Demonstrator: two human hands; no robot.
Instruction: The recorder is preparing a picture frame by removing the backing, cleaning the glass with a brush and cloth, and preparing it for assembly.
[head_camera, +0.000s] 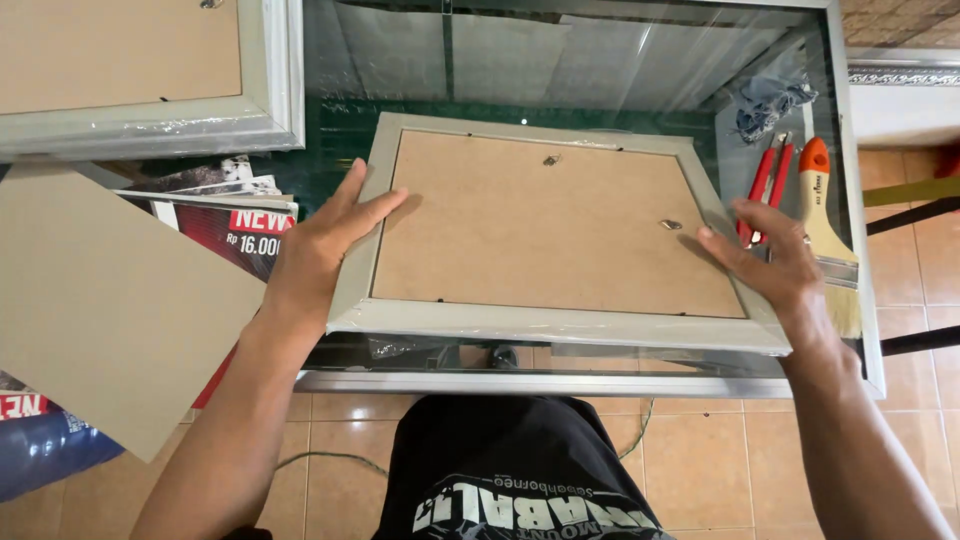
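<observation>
frame (560, 322): glossy film wrap | backing board (540, 225): matt fibreboard | table (600, 60): glass

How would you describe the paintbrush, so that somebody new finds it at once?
Look at the glass table, on its right edge beyond the right hand. The paintbrush lies there beside red-handled pliers. Only it has an orange tip, a pale wooden handle and light bristles.
</observation>
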